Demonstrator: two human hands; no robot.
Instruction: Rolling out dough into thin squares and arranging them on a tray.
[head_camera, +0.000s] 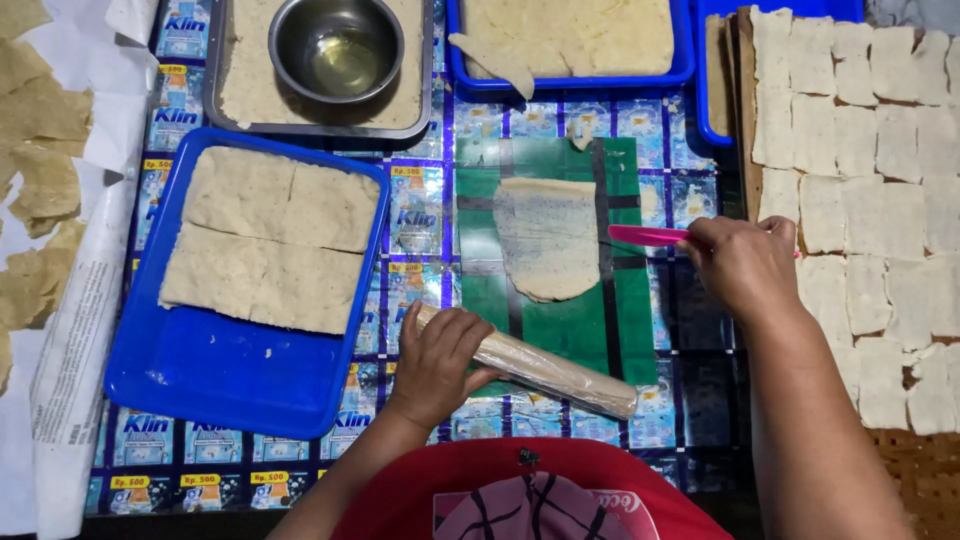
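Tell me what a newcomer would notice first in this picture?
In the middle, a thin dough sheet lies on a green mat. The right hand holds a pink tool at its edge; the left hand grips a rolling pin. At left, a blue tray holds dough slabs.

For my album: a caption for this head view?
Left hand grips a rolling pin; right hand holds a pink scraper by flattened dough.

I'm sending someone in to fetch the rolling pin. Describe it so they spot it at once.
Start at the green mat in the middle of the table. At its near edge the left hand grips the rolling pin, lying slanted. It is the only long pale rod; everything else nearby is flat dough or a tray.
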